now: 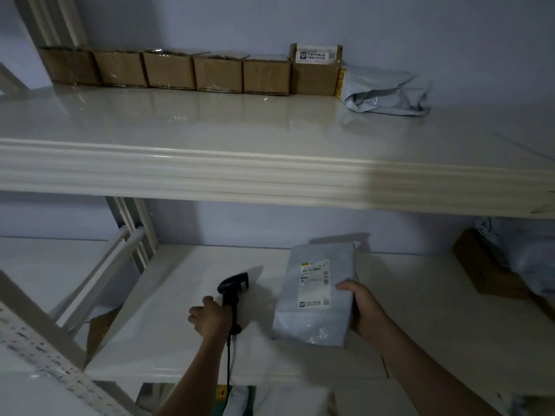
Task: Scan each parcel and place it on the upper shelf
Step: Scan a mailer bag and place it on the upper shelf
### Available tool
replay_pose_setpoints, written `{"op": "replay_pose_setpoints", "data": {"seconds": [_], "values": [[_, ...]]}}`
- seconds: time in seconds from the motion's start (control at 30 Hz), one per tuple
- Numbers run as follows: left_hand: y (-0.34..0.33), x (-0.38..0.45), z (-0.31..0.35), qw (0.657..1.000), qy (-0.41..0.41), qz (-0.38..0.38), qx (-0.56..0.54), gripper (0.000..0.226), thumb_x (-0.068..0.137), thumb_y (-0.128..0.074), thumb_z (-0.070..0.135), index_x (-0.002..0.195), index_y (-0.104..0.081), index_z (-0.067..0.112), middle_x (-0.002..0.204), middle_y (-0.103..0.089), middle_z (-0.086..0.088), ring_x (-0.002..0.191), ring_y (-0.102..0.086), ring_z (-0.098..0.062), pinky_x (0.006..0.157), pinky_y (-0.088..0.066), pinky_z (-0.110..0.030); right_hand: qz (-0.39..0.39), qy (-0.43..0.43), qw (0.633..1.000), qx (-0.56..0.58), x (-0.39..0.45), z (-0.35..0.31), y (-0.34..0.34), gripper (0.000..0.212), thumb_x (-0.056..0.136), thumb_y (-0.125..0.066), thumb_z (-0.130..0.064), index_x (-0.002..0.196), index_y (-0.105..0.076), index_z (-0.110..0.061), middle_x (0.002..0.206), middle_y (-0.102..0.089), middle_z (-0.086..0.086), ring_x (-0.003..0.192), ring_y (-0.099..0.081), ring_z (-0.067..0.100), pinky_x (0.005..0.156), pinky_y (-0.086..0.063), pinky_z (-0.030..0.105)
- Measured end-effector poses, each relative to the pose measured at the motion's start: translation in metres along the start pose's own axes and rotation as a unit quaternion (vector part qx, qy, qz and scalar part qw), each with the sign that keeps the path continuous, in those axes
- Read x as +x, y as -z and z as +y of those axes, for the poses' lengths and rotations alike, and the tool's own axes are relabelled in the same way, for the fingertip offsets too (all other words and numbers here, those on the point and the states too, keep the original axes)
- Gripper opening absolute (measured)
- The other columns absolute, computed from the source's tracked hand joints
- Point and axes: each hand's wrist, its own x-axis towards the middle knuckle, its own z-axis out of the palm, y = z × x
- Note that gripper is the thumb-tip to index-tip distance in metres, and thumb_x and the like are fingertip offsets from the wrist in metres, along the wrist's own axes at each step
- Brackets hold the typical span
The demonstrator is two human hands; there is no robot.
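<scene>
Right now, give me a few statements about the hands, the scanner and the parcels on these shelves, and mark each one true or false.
1. The left hand grips the black scanner. True.
2. The right hand holds a brown box. False: it holds a grey parcel bag with its label facing the camera.
3. A row of brown boxes stands at the back of the upper shelf. True.
4. The upper shelf holds only boxes. False: a grey bag lies at the right end of the row.
5. The scanner lies flat on the lower shelf. False: the hand holds it upright.
</scene>
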Motion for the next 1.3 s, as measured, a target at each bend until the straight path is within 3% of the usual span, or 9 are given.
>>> {"op": "replay_pose_setpoints", "data": {"seconds": [0.07,0.13,0.27,0.37,0.63,0.87,1.03,1.2,1.3], "values": [[0.001,-0.024,0.014,0.996,-0.061,0.063,-0.022,0.041,0.090,-0.062,0.021,0.126,-0.054,0.003,0.127,-0.045,-0.028,0.117,-0.042,-0.042,0.097,-0.040,-0.044,-0.010,0.001,1.000,-0.007,-0.010,-0.006,0.006,0.042,0.079,-0.060,-0.016,0.120,-0.065,-0.010,0.110,-0.074,0.020,0.095,-0.073,0.039,0.079,-0.059,0.044],[0.001,-0.053,0.035,0.989,-0.132,0.026,-0.065,0.032,0.093,-0.055,0.015,0.122,-0.056,0.001,0.113,-0.058,-0.024,0.102,-0.055,-0.038,0.087,-0.045,-0.040,-0.021,0.007,1.000,-0.022,-0.022,-0.014,0.013,0.043,0.080,-0.060,-0.015,0.122,-0.065,-0.008,0.110,-0.074,0.019,0.093,-0.073,0.038,0.076,-0.059,0.042],[-0.007,-0.125,0.070,0.903,-0.123,-0.283,-0.298,0.029,0.099,-0.051,0.018,0.128,-0.053,0.019,0.106,-0.066,-0.005,0.087,-0.067,-0.020,0.071,-0.057,-0.032,-0.051,0.039,0.997,-0.052,-0.051,-0.030,0.041,0.041,0.085,-0.060,-0.014,0.126,-0.060,-0.008,0.111,-0.074,0.019,0.096,-0.072,0.038,0.070,-0.060,0.041],[-0.025,-0.173,0.080,0.850,-0.114,-0.372,-0.355,0.036,0.095,-0.062,0.026,0.129,-0.053,0.021,0.115,-0.071,-0.010,0.100,-0.071,-0.031,0.082,-0.059,-0.046,-0.089,0.078,0.990,-0.073,-0.074,-0.040,0.072,0.038,0.090,-0.056,-0.011,0.127,-0.060,-0.008,0.113,-0.073,0.019,0.102,-0.071,0.039,0.077,-0.060,0.047],[-0.050,-0.290,0.089,0.875,-0.129,-0.277,-0.375,0.051,0.086,-0.072,0.033,0.132,-0.052,0.022,0.108,-0.072,-0.012,0.086,-0.074,-0.032,0.065,-0.061,-0.042,-0.060,0.132,0.979,-0.140,-0.132,-0.055,0.154,0.045,0.094,-0.062,-0.019,0.134,-0.046,-0.010,0.119,-0.067,0.017,0.104,-0.069,0.035,0.088,-0.058,0.051],[-0.025,-0.352,0.098,0.880,-0.184,-0.238,-0.368,0.067,0.081,-0.076,0.035,0.135,-0.038,0.039,0.112,-0.066,-0.001,0.091,-0.072,-0.022,0.060,-0.059,-0.030,-0.102,0.219,0.952,-0.186,-0.182,-0.072,0.175,0.035,0.092,-0.066,-0.018,0.126,-0.061,-0.026,0.112,-0.074,-0.003,0.098,-0.074,0.020,0.091,-0.058,0.047],[0.021,-0.381,0.106,0.864,-0.347,-0.306,-0.200,0.105,0.059,-0.090,0.045,0.140,-0.024,0.054,0.131,-0.048,0.018,0.117,-0.055,-0.011,0.084,-0.058,-0.028,-0.186,0.284,0.895,-0.289,-0.236,-0.097,0.184,0.056,0.080,-0.080,-0.041,0.130,-0.053,-0.041,0.125,-0.068,-0.018,0.114,-0.066,0.009,0.096,-0.055,0.041],[0.054,-0.402,0.101,0.858,-0.408,-0.277,-0.141,0.106,0.057,-0.092,0.038,0.139,-0.027,0.052,0.130,-0.047,0.018,0.112,-0.053,-0.009,0.072,-0.059,-0.023,-0.194,0.335,0.849,-0.360,-0.282,-0.111,0.185,0.088,0.069,-0.091,-0.023,0.140,-0.041,-0.039,0.131,-0.062,-0.021,0.117,-0.060,-0.006,0.087,-0.051,0.011],[0.070,-0.414,0.095,0.859,-0.418,-0.256,-0.144,0.107,0.053,-0.092,0.043,0.137,-0.028,0.054,0.126,-0.046,0.022,0.106,-0.054,-0.006,0.062,-0.056,-0.015,-0.142,0.351,0.831,-0.408,-0.308,-0.112,0.177,0.102,0.067,-0.093,-0.029,0.149,-0.033,-0.036,0.138,-0.054,-0.020,0.116,-0.056,-0.007,0.088,-0.046,0.008]]}}
